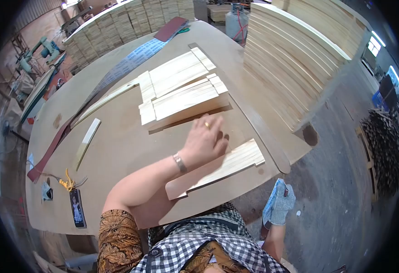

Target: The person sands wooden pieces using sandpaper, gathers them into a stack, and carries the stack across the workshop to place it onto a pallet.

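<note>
My bare left hand, with a ring and a wrist band, is over the tabletop, its fingers loosely bent and apart. It holds nothing that I can see. Just below it lies a single notched wooden board near the table's front edge. Above it rests a stack of pale notched boards, with more boards side by side behind. My right hand, in a grey knitted glove, hangs off the table's right side, closed around a piece of sandpaper with a blue-and-white printed back.
A long sanding belt trails across the table's left half. A narrow wood strip and a phone lie at left. Tall stacked boards stand at right; more stacks and a gas cylinder are behind.
</note>
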Demonstrator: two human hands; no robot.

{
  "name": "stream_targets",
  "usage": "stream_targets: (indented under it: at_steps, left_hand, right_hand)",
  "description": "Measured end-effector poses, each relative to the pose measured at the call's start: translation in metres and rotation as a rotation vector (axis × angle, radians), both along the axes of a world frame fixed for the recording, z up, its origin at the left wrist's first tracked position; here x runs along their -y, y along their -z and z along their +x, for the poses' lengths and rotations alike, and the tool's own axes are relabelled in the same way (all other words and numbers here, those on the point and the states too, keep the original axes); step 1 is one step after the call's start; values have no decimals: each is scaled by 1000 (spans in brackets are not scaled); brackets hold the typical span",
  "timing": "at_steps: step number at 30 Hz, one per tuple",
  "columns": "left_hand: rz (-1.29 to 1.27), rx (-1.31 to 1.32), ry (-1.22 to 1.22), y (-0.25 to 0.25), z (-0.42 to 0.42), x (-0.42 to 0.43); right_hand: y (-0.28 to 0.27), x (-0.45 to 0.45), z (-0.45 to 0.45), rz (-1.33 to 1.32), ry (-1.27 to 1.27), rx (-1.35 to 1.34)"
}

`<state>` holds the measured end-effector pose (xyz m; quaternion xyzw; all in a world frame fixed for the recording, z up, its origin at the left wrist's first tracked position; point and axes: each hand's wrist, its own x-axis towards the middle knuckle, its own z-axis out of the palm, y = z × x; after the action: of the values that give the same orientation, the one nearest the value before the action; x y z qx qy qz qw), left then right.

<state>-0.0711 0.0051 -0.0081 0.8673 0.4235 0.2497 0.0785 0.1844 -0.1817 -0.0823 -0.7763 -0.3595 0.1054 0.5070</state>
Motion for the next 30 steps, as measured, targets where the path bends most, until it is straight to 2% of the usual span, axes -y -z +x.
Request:
stream_targets:
  at_steps: [2, 3, 5, 8, 11, 14, 17, 20, 23, 24, 27, 28, 30]
  left_hand:
    - [150, -135, -174, 12, -17, -34]
    - [155, -157, -271, 14, -24, -45]
    - [182, -369, -364, 33, -43, -67]
    - [363, -448, -254, 45, -58, -69]
    - [614, -409, -161, 38, -61, -65]
    - [332, -436, -36, 30, -60, -63]
    - [445, -253, 118, 16, -50, -35]
    - [433, -238, 347, -11, -35, 16]
    - [412, -317, 536, -12, -22, 53]
    - [342, -395, 577, -14, -20, 58]
    - [342, -297, 618, -4, -18, 49]
    - [76, -237, 592, -7, -15, 50]
    - [-32, -191, 561, -2, -13, 51]
  right_hand:
    - [6, 1, -3, 8, -1, -19]
    - [12, 3, -2, -4, -17, 31]
    - [20, 7, 2, -32, -44, 131]
    - [13, 6, -2, -93, -77, 160]
    - [36, 7, 7, -90, -108, 182]
    - [17, 4, -1, -53, -135, 219]
    - [40, 10, 20, -126, -46, 172]
    - [18, 11, 15, 101, 128, -490]
    - [-4, 20, 18, 56, 50, -619]
    - [6, 20, 25, 50, 50, -511]
    - [25, 15, 38, -39, 0, -108]
    - [2, 6, 34, -107, -39, 84]
    - [-48, -17, 24, -243, -137, 300]
